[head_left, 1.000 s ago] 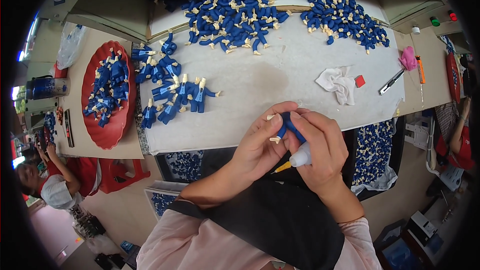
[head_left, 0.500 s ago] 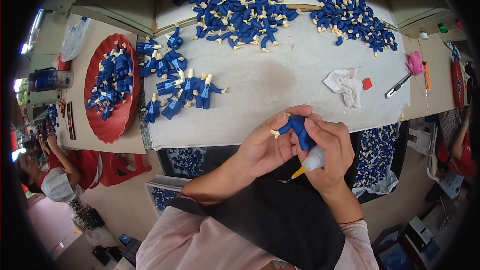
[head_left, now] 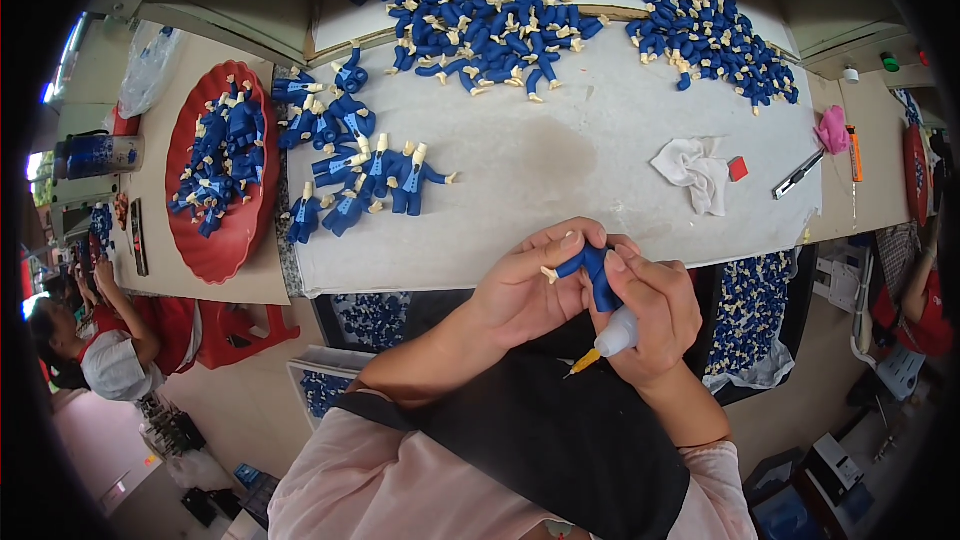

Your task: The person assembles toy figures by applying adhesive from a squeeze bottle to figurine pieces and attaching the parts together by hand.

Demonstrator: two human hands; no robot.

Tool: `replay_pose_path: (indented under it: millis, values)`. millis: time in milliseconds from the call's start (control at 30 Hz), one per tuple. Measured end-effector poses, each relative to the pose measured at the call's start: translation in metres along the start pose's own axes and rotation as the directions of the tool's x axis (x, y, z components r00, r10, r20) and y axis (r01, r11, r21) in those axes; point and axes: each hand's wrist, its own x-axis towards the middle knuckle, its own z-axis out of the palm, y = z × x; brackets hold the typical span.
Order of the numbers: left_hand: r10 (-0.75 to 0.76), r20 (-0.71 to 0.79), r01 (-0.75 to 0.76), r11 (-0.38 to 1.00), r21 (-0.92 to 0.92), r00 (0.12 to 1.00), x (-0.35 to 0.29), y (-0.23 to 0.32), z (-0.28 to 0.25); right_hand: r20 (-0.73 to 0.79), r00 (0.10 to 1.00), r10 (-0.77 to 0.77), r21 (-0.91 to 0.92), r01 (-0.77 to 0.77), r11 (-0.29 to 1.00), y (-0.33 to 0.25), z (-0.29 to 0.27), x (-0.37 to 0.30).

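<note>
A small, smooth blue figure piece (head_left: 600,285) with a cream-coloured hand at the end of its bent arm is sitting between both hands, just in front of the near edge of the worktable. The left hand (head_left: 525,290) is gripping it around the arm side, thumb and fingers closing on it. The right hand (head_left: 655,315) is pinching the body from the other side, while also clasping a translucent white squeeze bottle (head_left: 618,332) in its lower fingers. The bottle's slim yellow nozzle (head_left: 583,362) is pointing down and leftward, away from the piece.

As for progress, one arm is showing on the held piece (whether a second is in place, the fingers are hiding). On the white-covered worktable (head_left: 500,230), a cluster of blue figures with light-blue fronts and cream necks (head_left: 380,175) is lying to the left, at least one of them showing an outstretched arm. Much seems to be remaining: two large heaps of loose blue parts with cream ends (head_left: 490,25) (head_left: 715,40) are lying along the back. More blue pieces are filling a red scalloped plate (head_left: 215,265) farther left. A crumpled white cloth (head_left: 693,175) is lying on the right.
</note>
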Motion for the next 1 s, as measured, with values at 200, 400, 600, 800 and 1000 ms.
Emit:
replay_pose_path:
  millis: [200,400,600,800,1000]
  values:
    - [-0.029,0.012,0.029,0.999,-0.018,1.000,0.004,0.001,-0.001,0.007,1.000,-0.001,-0.025,0.001,1.000,0.002,-0.001,-0.001]
    - [-0.021,0.026,0.022,0.999,-0.026,0.999,0.005,0.005,-0.007,0.051,0.999,-0.004,0.013,0.004,1.000,0.004,0.000,0.007]
    - [0.027,0.007,-0.026,0.997,-0.079,1.000,0.007,0.003,-0.005,0.057,0.998,0.007,-0.030,-0.005,1.000,0.002,0.003,0.004]
    - [0.019,0.008,-0.018,0.990,-0.140,1.000,0.010,-0.004,-0.013,0.088,0.994,0.066,-0.012,-0.065,0.998,-0.003,0.005,-0.001]
    - [0.041,-0.005,-0.042,0.995,-0.091,0.999,0.008,-0.006,-0.005,0.199,0.976,0.088,-0.039,-0.082,0.996,-0.010,0.000,0.016]
